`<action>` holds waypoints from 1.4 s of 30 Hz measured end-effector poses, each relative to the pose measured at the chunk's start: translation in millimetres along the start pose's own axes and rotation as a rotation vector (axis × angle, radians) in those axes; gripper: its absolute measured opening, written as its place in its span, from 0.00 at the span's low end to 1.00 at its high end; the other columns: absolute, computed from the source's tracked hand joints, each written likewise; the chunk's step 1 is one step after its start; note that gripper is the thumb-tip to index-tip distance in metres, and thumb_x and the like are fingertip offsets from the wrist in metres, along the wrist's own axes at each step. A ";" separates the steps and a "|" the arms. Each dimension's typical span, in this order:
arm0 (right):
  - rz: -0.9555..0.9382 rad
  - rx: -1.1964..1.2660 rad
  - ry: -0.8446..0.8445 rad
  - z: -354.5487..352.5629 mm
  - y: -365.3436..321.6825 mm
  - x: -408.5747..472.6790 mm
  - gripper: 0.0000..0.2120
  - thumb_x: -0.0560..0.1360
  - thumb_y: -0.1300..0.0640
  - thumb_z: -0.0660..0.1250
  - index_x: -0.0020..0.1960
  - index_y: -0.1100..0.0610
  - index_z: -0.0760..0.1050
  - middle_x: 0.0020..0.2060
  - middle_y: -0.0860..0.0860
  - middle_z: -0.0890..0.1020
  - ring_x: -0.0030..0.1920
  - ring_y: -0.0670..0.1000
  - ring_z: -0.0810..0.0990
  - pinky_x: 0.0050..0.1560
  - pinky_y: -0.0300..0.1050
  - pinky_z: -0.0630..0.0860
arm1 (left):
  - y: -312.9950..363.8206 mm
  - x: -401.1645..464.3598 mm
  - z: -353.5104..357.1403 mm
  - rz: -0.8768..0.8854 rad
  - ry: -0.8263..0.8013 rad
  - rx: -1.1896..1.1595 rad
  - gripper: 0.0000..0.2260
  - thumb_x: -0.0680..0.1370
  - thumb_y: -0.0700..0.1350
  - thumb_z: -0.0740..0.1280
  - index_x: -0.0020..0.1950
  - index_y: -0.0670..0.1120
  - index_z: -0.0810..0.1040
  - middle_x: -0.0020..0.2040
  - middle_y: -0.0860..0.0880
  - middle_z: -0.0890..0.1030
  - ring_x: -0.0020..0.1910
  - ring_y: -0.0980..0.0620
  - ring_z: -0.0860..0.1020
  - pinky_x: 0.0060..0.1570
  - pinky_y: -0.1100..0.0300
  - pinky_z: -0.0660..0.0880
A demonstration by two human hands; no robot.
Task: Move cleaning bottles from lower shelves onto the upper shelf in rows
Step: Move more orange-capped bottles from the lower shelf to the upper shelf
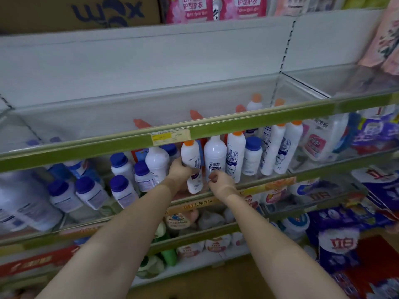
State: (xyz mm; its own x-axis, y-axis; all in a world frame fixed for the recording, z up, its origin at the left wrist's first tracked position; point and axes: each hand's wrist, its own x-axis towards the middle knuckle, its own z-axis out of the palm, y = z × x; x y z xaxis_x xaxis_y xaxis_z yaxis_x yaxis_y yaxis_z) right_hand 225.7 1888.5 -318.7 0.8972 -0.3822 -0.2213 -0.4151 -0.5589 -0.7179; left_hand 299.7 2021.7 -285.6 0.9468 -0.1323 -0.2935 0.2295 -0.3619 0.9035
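Note:
My left hand [179, 172] grips a white bottle with an orange cap [191, 167], tilted slightly, at the front of the second shelf. My right hand [218, 180] sits just right of it with its fingers curled, in front of a taller white bottle [215, 156]; whether it holds anything is unclear. More white orange-capped bottles [280, 147] stand to the right. Short white bottles with blue caps [122, 165] fill the left of that shelf. The upper shelf [129, 117], behind a clear guard and green rail, shows no bottles on it.
A large white jug [23, 201] lies at the left and a detergent jug [323, 139] stands at the right. Purple bags [380, 130] crowd the right side. Lower shelves hold pouches and green bottles [170, 253]. A cardboard box [86, 11] and pink bags sit on top.

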 end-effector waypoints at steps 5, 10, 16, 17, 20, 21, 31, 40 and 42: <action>-0.040 0.011 -0.066 -4.6 -2.6 -2.5 0.09 0.79 0.59 0.67 0.59 0.55 0.77 0.54 0.52 0.81 0.52 0.54 0.78 0.53 0.46 0.75 | -12.3 -22.0 -9.9 -0.016 0.032 -0.144 0.17 0.71 0.31 0.75 0.59 0.39 0.78 0.58 0.40 0.81 0.59 0.39 0.79 0.59 0.40 0.77; -0.091 0.026 -0.215 3.7 -15.0 -9.4 0.19 0.75 0.55 0.73 0.63 0.54 0.74 0.59 0.52 0.81 0.61 0.56 0.79 0.63 0.55 0.76 | -11.0 -47.9 -30.4 0.019 0.037 -0.166 0.19 0.72 0.32 0.75 0.62 0.36 0.79 0.60 0.41 0.81 0.59 0.42 0.78 0.58 0.46 0.77; -0.212 0.046 -0.421 10.9 -33.4 -24.6 0.30 0.70 0.50 0.80 0.67 0.52 0.72 0.57 0.45 0.78 0.59 0.51 0.77 0.59 0.50 0.74 | -14.1 -72.5 -66.5 -0.075 0.021 -0.184 0.18 0.69 0.43 0.80 0.57 0.44 0.82 0.51 0.46 0.87 0.52 0.42 0.84 0.54 0.41 0.81; -0.221 0.054 -0.491 11.4 -35.4 -29.0 0.31 0.70 0.50 0.80 0.68 0.51 0.71 0.56 0.43 0.77 0.58 0.49 0.76 0.58 0.49 0.74 | -16.2 -76.5 -70.8 -0.078 0.013 -0.192 0.17 0.71 0.43 0.79 0.58 0.45 0.82 0.51 0.46 0.87 0.52 0.43 0.84 0.53 0.43 0.81; -0.215 0.081 -0.626 18.6 -37.3 -36.3 0.28 0.69 0.52 0.80 0.66 0.47 0.73 0.54 0.41 0.79 0.57 0.49 0.77 0.60 0.51 0.76 | -23.3 -84.6 -79.9 -0.058 0.018 -0.226 0.14 0.73 0.43 0.76 0.58 0.47 0.81 0.52 0.47 0.86 0.53 0.43 0.84 0.55 0.43 0.81; -0.210 0.088 -0.645 22.1 -37.1 -38.3 0.27 0.68 0.51 0.81 0.63 0.46 0.75 0.54 0.41 0.81 0.57 0.49 0.79 0.61 0.54 0.77 | -25.1 -86.8 -81.6 -0.059 0.024 -0.232 0.13 0.74 0.45 0.76 0.57 0.48 0.81 0.52 0.47 0.86 0.54 0.44 0.84 0.56 0.44 0.80; -0.151 0.019 -0.732 37.9 -32.2 -55.8 0.31 0.64 0.46 0.83 0.62 0.49 0.76 0.56 0.49 0.84 0.53 0.56 0.84 0.43 0.53 0.85 | -36.6 -89.3 -79.3 -0.117 0.151 -0.320 0.14 0.78 0.54 0.71 0.54 0.44 0.80 0.49 0.46 0.86 0.48 0.46 0.84 0.49 0.51 0.80; -0.096 -0.060 -0.765 37.2 -24.7 -55.5 0.40 0.53 0.37 0.83 0.62 0.46 0.76 0.57 0.51 0.84 0.50 0.57 0.86 0.48 0.58 0.85 | -42.0 -90.0 -71.9 -0.175 0.174 -0.372 0.16 0.76 0.53 0.74 0.53 0.42 0.80 0.49 0.44 0.86 0.50 0.43 0.84 0.57 0.44 0.80; -0.094 -0.065 -0.763 35.1 -25.0 -56.4 0.40 0.53 0.37 0.83 0.62 0.47 0.76 0.57 0.52 0.84 0.50 0.56 0.86 0.47 0.57 0.85 | -39.5 -89.3 -69.2 -0.183 0.168 -0.370 0.18 0.75 0.54 0.75 0.55 0.41 0.80 0.50 0.43 0.86 0.50 0.43 0.84 0.57 0.43 0.80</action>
State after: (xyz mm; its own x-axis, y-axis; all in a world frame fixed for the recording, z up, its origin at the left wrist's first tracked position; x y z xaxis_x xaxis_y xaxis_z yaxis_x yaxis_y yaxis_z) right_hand 190.7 1949.8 -311.4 0.7749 0.2687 -0.5721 -0.3188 -0.6153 -0.7209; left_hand 221.7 2111.7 -273.4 0.8994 0.0664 -0.4320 0.4334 -0.0070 0.9012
